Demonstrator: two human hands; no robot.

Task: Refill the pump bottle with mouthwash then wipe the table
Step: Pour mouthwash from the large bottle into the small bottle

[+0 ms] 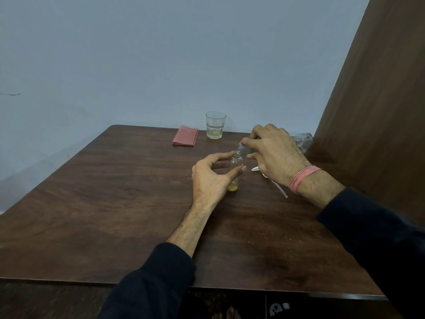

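Pump bottle point(236, 168) upright, left hand point(210, 178) steadying

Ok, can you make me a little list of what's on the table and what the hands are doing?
bottle: small, clear, upright, a little yellow liquid at the bottom
left hand: steadies the bottle with finger and thumb
right hand: tips a small clear container at the bottle's mouth
glass: at the far edge, a little pale liquid inside
cloth: pink, folded, left of the glass
pump: white, lying under the right wrist
table: dark wood
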